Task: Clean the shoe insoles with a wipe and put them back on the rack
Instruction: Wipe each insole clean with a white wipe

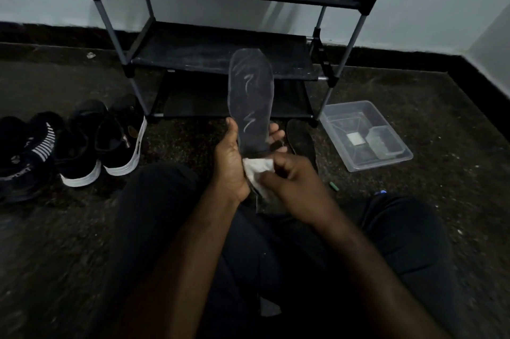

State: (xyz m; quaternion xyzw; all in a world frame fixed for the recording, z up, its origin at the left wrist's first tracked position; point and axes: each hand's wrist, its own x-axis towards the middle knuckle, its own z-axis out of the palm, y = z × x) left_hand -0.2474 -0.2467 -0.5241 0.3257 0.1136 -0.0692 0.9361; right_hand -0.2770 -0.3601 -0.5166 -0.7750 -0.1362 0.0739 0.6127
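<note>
A dark grey insole (251, 96) with pale scuff marks stands upright in front of me. My left hand (231, 162) grips its lower end, thumb on the left edge and fingertips showing on the right. My right hand (292, 176) pinches a white wipe (258, 170) and holds it against the heel end of the insole. A second dark insole (302, 140) lies flat on the floor just right of my hands. The black shoe rack (220, 51) stands right behind, its shelves bare.
Several black shoes with white soles (105, 142) sit in a row on the floor at the left. A clear plastic container (367, 134) lies at the right of the rack. My legs in dark trousers fill the foreground. Dark speckled floor, pale wall behind.
</note>
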